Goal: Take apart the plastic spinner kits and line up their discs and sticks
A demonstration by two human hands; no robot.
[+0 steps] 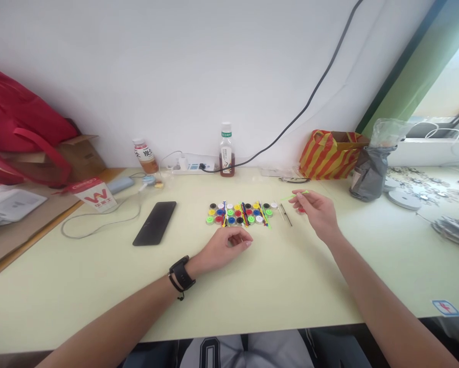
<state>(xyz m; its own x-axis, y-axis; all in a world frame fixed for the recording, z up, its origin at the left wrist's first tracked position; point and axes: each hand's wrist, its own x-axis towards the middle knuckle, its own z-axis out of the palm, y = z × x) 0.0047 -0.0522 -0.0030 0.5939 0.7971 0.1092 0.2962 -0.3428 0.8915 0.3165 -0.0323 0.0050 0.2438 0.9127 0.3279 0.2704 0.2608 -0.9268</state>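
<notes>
Green strip (289,198) pinched in its fingertips, the right hand (318,210) is stretched toward the worktop's back edge beside the jars (237,212), the left hand (222,249) loosely curled, thumb parted, nearer the front edge.

The view is bright, the right-hand window (450,97) glares palely, and the edges look stretched
</notes>
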